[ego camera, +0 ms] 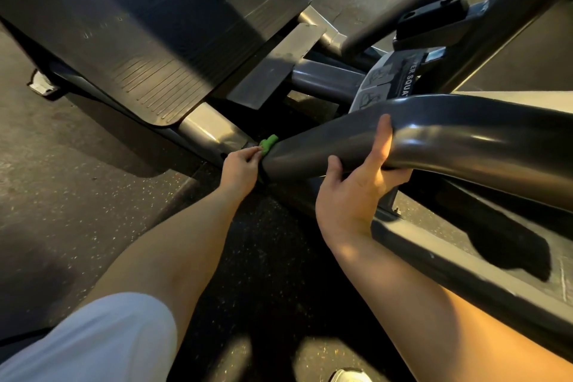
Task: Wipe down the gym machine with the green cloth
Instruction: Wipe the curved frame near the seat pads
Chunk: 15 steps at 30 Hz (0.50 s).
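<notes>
Left hand [241,168]: closed in a pinch on the green cloth [268,143], thumb and fingers gathered at its near edge. Only a small bunched part of the cloth shows, just beyond the fingertips; the rest is hidden behind the tube end.

The cloth is pressed into the joint where the thick dark curved tube [434,136] of the gym machine [483,3] comes down beside the silver frame rail [210,130]. Whether the cloth wraps around the tube cannot be told.

Right hand [356,192]: wrapped around the same curved tube, well to the right of the left hand. The thumb lies up over the near face of the tube, the remaining fingers curl beneath it, and the palm faces the tube. It holds no cloth.

Beyond the left hand, up and to its left: a large black ribbed footplate [148,40], tilted, resting over the silver rail.

Beyond the right hand: an instruction label [390,77] with partly readable lettering "PER SQUA", partly covered by the tube.

Below both hands: dark speckled rubber floor [263,273]. A lower black frame bar [465,260] runs away under the right forearm.

A white sleeve [102,341] covers the left upper arm at the lower edge of view.

Containers: not observed in view.
</notes>
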Each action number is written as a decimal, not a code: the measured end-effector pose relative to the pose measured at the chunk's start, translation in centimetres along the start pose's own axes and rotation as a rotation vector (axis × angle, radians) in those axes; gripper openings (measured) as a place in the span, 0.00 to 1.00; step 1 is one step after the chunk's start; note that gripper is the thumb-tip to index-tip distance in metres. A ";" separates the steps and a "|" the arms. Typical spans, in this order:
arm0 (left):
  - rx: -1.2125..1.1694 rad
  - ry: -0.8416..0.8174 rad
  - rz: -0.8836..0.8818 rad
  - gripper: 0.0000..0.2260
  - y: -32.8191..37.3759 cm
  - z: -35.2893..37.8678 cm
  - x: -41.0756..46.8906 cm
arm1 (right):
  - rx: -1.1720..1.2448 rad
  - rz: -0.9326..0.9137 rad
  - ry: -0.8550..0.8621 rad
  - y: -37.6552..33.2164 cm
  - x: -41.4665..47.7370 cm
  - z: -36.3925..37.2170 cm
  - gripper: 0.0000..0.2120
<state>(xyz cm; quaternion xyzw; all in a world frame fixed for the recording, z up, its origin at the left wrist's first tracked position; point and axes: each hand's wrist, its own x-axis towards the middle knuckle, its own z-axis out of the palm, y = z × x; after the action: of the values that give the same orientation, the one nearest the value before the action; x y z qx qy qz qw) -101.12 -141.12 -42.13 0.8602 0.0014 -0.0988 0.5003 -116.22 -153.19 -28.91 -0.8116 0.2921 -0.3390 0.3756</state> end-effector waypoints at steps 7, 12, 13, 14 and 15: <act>0.021 0.045 0.084 0.11 3.2 -0.4 -3.8 | -0.041 0.030 0.007 0.0 0.0 0.6 0.49; -0.298 -0.107 0.409 0.10 9.2 0.2 -7.1 | -0.046 0.038 -0.001 -0.1 0.0 0.7 0.48; -0.355 -0.126 0.423 0.11 9.4 0.5 -7.3 | -0.053 0.039 -0.004 -0.1 0.0 0.6 0.49; -0.391 -0.126 0.395 0.12 8.8 0.9 -7.2 | -0.056 0.041 -0.011 -0.1 -0.1 0.5 0.49; -0.405 -0.104 0.338 0.12 7.8 1.1 -7.2 | -0.053 0.044 -0.019 -0.1 -0.2 0.4 0.49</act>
<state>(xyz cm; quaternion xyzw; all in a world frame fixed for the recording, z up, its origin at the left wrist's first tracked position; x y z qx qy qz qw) -107.57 -145.25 -34.76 0.7244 -0.1480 -0.0556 0.6710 -115.97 -152.83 -29.09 -0.8177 0.3150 -0.3153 0.3642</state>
